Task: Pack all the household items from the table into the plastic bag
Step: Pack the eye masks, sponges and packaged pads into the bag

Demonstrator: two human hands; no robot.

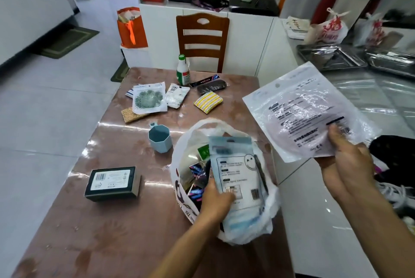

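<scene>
A white plastic bag [272, 201] stands open near the table's right edge, with several small packets inside. My left hand [215, 199] grips a blue-white flat packet [235, 165] that sticks up out of the bag's mouth. My right hand [345, 165] holds a large pale pink flat packet [303, 111] up in the air to the right of the bag, off the table's edge. On the table lie a dark box [113, 182], a blue cup [160, 138], a green-patterned packet [149, 99], a white packet [177, 95], a striped yellow sponge [207, 101], a woven pad [132, 114], a dark case [212, 86] and a bottle [183, 71].
The brown table [94, 221] has a glossy cover. A wooden chair [202, 39] stands at its far side. White cabinets [314, 210] border the right edge, with metal trays [332, 57] and plastic bags on the counter. An orange bag [132, 28] sits behind left.
</scene>
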